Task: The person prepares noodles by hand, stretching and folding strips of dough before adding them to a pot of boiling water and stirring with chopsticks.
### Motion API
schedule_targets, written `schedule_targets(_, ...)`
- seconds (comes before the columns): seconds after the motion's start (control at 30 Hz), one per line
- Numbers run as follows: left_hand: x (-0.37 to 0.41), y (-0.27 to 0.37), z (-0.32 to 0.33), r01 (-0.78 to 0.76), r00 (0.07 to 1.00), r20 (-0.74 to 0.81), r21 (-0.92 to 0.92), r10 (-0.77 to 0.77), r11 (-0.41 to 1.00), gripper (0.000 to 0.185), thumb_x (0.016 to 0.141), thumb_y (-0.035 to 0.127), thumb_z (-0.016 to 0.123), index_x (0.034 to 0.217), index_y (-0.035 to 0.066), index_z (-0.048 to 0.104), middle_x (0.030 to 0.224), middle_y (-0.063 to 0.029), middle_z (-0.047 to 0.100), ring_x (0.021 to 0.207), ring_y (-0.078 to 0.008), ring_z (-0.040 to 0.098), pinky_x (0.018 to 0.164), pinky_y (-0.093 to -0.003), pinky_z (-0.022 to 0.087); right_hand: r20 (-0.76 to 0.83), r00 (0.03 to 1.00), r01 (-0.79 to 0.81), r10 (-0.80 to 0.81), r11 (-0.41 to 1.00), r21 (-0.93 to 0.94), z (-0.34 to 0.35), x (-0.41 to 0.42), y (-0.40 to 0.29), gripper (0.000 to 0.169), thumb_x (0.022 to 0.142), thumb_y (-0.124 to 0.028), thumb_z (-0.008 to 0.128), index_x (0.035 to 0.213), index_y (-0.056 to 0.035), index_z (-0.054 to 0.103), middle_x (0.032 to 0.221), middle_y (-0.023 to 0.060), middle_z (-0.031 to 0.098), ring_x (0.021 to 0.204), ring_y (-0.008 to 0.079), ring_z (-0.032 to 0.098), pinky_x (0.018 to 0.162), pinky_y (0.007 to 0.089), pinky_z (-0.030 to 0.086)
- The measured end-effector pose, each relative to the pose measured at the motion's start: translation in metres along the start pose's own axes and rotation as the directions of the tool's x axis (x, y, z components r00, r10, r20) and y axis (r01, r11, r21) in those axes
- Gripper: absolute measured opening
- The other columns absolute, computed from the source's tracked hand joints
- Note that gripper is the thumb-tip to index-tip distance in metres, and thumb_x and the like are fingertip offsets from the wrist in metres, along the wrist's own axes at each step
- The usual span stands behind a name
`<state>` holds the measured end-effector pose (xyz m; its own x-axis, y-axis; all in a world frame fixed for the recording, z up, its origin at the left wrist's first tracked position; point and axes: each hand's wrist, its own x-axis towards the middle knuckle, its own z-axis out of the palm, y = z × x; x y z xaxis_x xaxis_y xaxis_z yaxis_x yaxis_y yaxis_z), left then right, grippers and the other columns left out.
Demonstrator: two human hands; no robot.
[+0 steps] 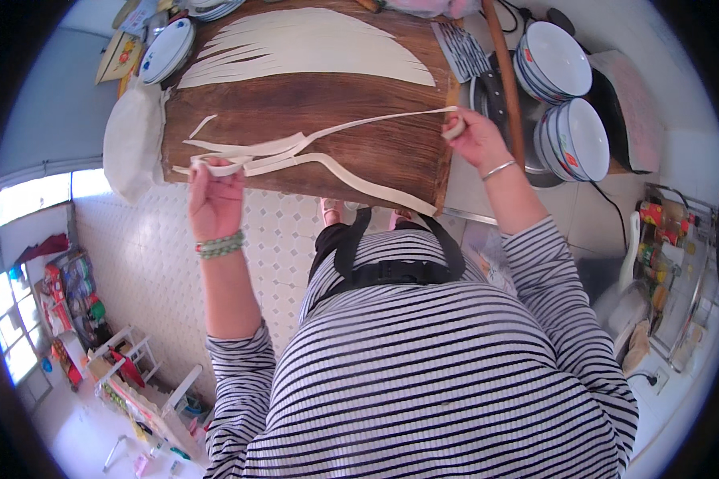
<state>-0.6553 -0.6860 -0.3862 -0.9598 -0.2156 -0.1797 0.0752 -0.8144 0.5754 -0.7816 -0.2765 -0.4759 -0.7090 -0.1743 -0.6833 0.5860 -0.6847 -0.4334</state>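
At the near left edge of a wooden board, my left hand holds the ends of pale dough strips between thumb and fingers. My right hand, over the board's right edge, grips the end of a long thin dough strip. That strip runs from the right hand leftward to the bunch near the left hand. Another strip curves along the near edge to the front right corner. A short scrap lies apart on the left. Farther back rests a large rolled dough sheet, slit into strips on its left side.
A cleaver lies on the right edge beside a long wooden rolling pin. Stacked white bowls and more bowls stand right. Plates lean at the back left, above a white cloth hanging over the board's left side.
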Motion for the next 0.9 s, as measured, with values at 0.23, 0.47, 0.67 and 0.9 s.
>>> schedule_targets(0.23,0.020,0.088,0.068,-0.168,0.940,0.326,0.196,0.097,0.966,0.012,0.089,0.005,0.046,0.098,0.004,0.054,0.100,-0.0128,0.060,0.098,-0.0262,0.056,0.091,-0.0441,0.042,-0.028,0.957,0.246,-0.290,0.856,-0.454,-0.003,0.008,-0.008,0.015,0.087,-0.006,0.048,0.102,-0.0028,0.049,0.080,0.0070,0.056,0.066,0.0140,0.054,0.060,0.0284,0.048)
schedule_targets(0.47,0.042,0.135,0.174,-0.313,0.790,0.611,0.331,0.051,0.890,0.017,0.091,0.011,0.043,0.101,0.001,0.053,0.101,-0.0114,0.057,0.104,-0.0268,0.051,0.101,-0.0488,0.030,0.589,0.593,0.249,-0.549,-0.571,-0.782,0.021,0.003,-0.002,0.038,0.080,-0.019,0.059,0.112,-0.0021,0.048,0.102,0.0167,0.055,0.090,0.0316,0.057,0.083,0.0374,0.044)
schedule_targets(0.67,0.052,0.046,0.217,-0.111,0.507,0.831,0.327,-0.230,0.938,0.018,0.089,0.008,0.044,0.103,0.002,0.053,0.092,-0.0139,0.058,0.086,-0.0242,0.057,0.082,-0.0401,0.046,0.640,0.734,0.678,-0.227,0.275,-0.681,0.163,-0.037,0.083,0.056,0.076,-0.017,0.064,0.123,0.0004,0.040,0.113,0.0119,0.050,0.097,0.0209,0.055,0.085,0.0326,0.045)
schedule_targets(0.9,0.044,0.022,0.124,0.195,0.877,0.241,0.614,-0.416,0.765,0.018,0.087,0.009,0.052,0.102,-0.001,0.053,0.072,-0.0054,0.055,0.045,-0.0080,0.043,0.042,-0.0221,0.037,0.456,0.883,0.343,-0.114,0.819,-0.460,0.207,-0.029,0.121,0.027,0.093,-0.022,0.040,0.111,-0.0046,0.051,0.102,0.0071,0.058,0.076,0.0143,0.060,0.068,0.0259,0.049)
